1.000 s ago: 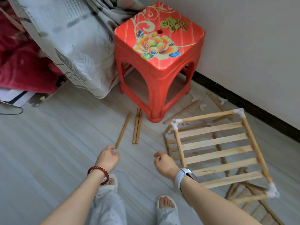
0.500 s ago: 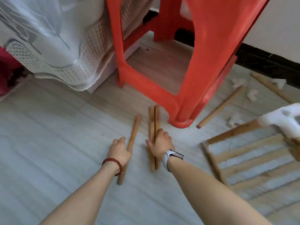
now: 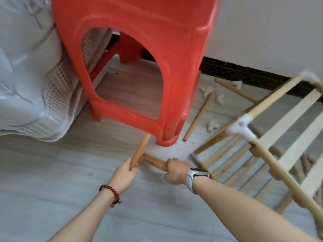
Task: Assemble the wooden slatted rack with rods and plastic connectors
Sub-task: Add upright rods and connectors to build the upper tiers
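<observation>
At the far left we see a white perforated plastic basket (image 3: 57, 95) under a pale, thin draped cloth (image 3: 22, 70), standing on the grey wood-grain floor (image 3: 52, 198). Beside it rises a glossy red plastic stool (image 3: 139, 55) with arched openings between its legs. In front of the stool our left hand (image 3: 124, 175), a dark red bead bracelet (image 3: 110, 193) on its wrist, has its grip curled round the lower end of a short round wooden rod (image 3: 139, 151) that tilts up toward the stool's near leg. Just right of it our right hand (image 3: 176, 171), wearing a grey-strapped watch (image 3: 194, 177), is fisted round a pair of brown rods (image 3: 154, 161) lying low and crossing behind the first rod. Further right, loose rods (image 3: 198, 117) and small white plastic connectors (image 3: 212, 125) lie scattered on the floor near the black skirting board (image 3: 244, 75). At the right edge stands the slatted rack (image 3: 283, 123), pale flat slats between round rails joined by a white connector (image 3: 242, 127); it is blurred. We can read no writing.
</observation>
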Tool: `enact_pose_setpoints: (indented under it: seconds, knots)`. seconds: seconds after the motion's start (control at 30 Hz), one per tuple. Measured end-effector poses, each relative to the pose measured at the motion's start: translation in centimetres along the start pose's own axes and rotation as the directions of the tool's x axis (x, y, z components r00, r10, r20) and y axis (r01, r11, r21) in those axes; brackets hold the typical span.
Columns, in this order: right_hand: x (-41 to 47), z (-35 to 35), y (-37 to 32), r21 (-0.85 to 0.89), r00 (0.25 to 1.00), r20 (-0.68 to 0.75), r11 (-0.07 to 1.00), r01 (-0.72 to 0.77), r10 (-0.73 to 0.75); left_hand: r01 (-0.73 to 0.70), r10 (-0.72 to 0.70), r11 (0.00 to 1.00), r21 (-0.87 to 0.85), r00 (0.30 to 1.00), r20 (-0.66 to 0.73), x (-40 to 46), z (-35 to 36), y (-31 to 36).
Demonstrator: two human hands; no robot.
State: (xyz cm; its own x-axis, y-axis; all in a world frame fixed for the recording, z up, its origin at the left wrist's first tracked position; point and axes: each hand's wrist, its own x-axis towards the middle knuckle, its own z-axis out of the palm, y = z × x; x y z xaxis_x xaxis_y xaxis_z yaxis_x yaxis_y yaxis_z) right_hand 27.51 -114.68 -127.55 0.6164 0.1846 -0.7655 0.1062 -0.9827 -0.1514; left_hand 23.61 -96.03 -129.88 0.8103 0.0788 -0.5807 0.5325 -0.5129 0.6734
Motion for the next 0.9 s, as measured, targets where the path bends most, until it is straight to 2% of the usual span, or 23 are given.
enact_pose_setpoints:
  seconds: [0.13, 0.23, 0.33, 0.53, 0.6, 0.67, 0.77, 0.83, 0.9]
  knots:
    - [-4.5, -5.4, 1.4, 0.013, 0.994, 0.103, 1.000, 0.022, -0.023, -0.225, 0.221, 0.971, 0.078, 0.974, 0.053, -0.5, -1.7, 7.1]
    - [-8.2, -9.1, 2.7, 0.056, 0.999, 0.046, 0.998, 0.017, -0.019, -0.399, 0.396, 0.911, 0.101, 0.917, 0.051, -1.3, -2.3, 12.1]
    - [-12.3, -12.5, 4.2, 0.132, 1.000, -0.017, 0.991, 0.001, 0.001, -0.537, 0.537, 0.843, 0.032, 0.843, 0.009, -2.7, -2.3, 16.8]
    - [-19.5, -15.5, 8.8, 0.436, 0.988, -0.149, 0.899, 0.031, 0.038, -0.674, 0.678, 0.708, -0.210, 0.733, -0.065, -6.2, -1.1, 25.0]
    - [-22.0, -15.9, 10.7, 0.558, 0.966, -0.241, 0.828, 0.058, 0.095, -0.703, 0.721, 0.630, -0.328, 0.687, -0.088, -7.6, -0.5, 28.1]
    - [-23.6, -15.7, 12.5, 0.702, 0.919, -0.348, 0.702, 0.124, 0.186, -0.674, 0.732, 0.546, -0.497, 0.673, -0.109, -8.6, 0.1, 30.7]
    - [-24.7, -14.5, 14.3, 0.823, 0.782, -0.497, 0.490, 0.288, 0.376, -0.607, 0.726, 0.425, -0.672, 0.672, -0.149, -8.9, 1.0, 32.9]
    - [-25.0, -13.3, 15.2, 0.854, 0.706, -0.518, 0.340, 0.395, 0.483, -0.575, 0.724, 0.366, -0.732, 0.670, -0.164, -9.2, 1.7, 33.7]
    - [-25.0, -12.1, 15.8, 0.853, 0.663, -0.513, 0.234, 0.467, 0.546, -0.611, 0.733, 0.367, -0.702, 0.654, -0.187, -9.4, 2.3, 34.1]
